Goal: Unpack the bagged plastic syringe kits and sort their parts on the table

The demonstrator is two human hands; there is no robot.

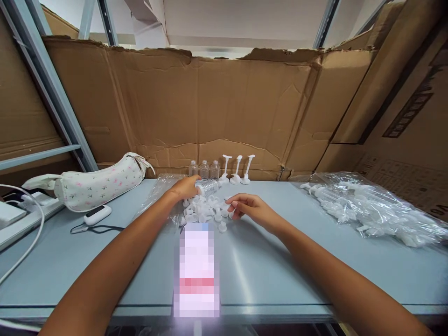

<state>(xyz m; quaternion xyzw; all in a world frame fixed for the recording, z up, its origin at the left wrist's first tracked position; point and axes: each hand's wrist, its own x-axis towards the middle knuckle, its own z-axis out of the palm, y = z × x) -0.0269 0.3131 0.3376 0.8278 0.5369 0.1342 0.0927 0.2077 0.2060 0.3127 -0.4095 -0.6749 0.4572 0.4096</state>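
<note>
My left hand [185, 188] is closed round one end of a clear plastic bottle [209, 187], tilted on its side above a heap of small white caps [201, 210]. At the right edge of that heap, my right hand [251, 208] has its fingers loosely bent and apart, with the fingertips close to a few caps; nothing shows clearly in its grasp. Behind the heap, several clear bottles [204, 170] stand upright in a row. Beside them, 3 white pump heads [236, 171] stand on their bases.
A clear bag of white pump parts [371, 207] lies at the right. At the left are a floral fabric pouch [100, 184], a white device [97, 215] with a dark cord, and a power strip [31, 219]. A lit, blurred screen [196, 270] stands in front; cardboard [217, 102] walls the back.
</note>
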